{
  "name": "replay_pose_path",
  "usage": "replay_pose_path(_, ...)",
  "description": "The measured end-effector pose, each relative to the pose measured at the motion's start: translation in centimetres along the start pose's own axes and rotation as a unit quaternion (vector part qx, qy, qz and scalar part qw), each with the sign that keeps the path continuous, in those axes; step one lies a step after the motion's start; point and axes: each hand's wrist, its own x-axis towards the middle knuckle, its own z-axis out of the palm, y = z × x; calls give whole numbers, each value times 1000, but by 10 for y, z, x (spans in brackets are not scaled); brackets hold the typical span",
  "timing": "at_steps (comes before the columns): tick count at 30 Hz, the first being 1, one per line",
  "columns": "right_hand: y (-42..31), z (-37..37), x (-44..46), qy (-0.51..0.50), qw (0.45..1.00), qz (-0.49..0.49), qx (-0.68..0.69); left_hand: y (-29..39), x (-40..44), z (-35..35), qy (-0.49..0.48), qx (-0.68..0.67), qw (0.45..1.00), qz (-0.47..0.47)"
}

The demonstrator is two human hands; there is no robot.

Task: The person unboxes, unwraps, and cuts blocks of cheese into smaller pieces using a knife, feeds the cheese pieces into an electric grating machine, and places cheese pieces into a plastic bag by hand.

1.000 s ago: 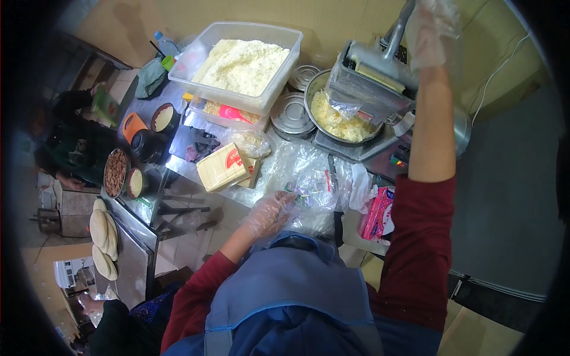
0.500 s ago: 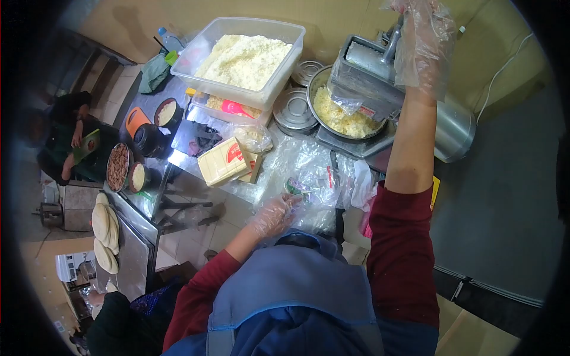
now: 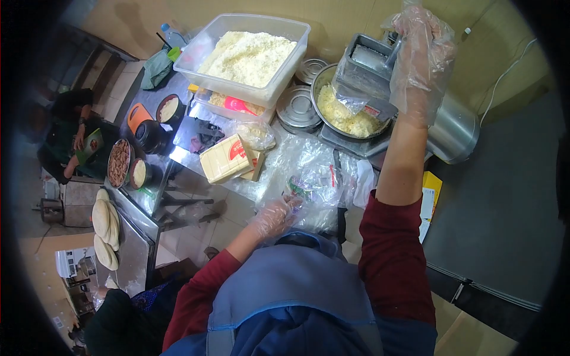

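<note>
My right hand [image 3: 423,35], in a clear plastic glove, is closed around the lever of a metal grating machine [image 3: 363,74]; the lever's end is hidden by the hand. Below the machine's outlet stands a round metal bowl [image 3: 319,118] holding a heap of grated cheese [image 3: 341,113]. My left hand [image 3: 274,216], gloved too, rests at the table edge on crumpled clear plastic bags [image 3: 317,169], fingers loosely extended. Wrapped blocks of cheese [image 3: 224,160] lie to the left of the bags.
A large clear tub [image 3: 303,44] of white grated cheese sits on a lower container with a pink scoop [image 3: 237,105]. Lidded metal pots [image 3: 298,108] stand beside it. Flatbreads [image 3: 105,225] lie on a side table at left. Other people work at the left.
My right hand has moved down slightly with the lever, and its forearm has come lower. My left hand stays on the plastic bags. The view has shifted a little.
</note>
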Motion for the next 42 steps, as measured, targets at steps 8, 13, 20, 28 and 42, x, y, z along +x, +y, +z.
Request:
replay_pose_path(8,-7,10,-15,62,983,145,92,0,-5,-1,6,-2,1000,21)
replay_pose_path(13,-3,4,-24,38,995,86,45,-5,-8,3,40,2,998,48)
replay_pose_path(20,-13,-8,-29,-38,990,-71,-114,-2,-14,0,27,-1,999,19)
replay_pose_path(28,-2,-9,-37,-32,990,-90,-107,-2,-16,0,46,6,998,39)
replay_pose_path(42,-7,-12,-52,-44,994,-46,-94,-4,-13,5,6,7,1000,-6)
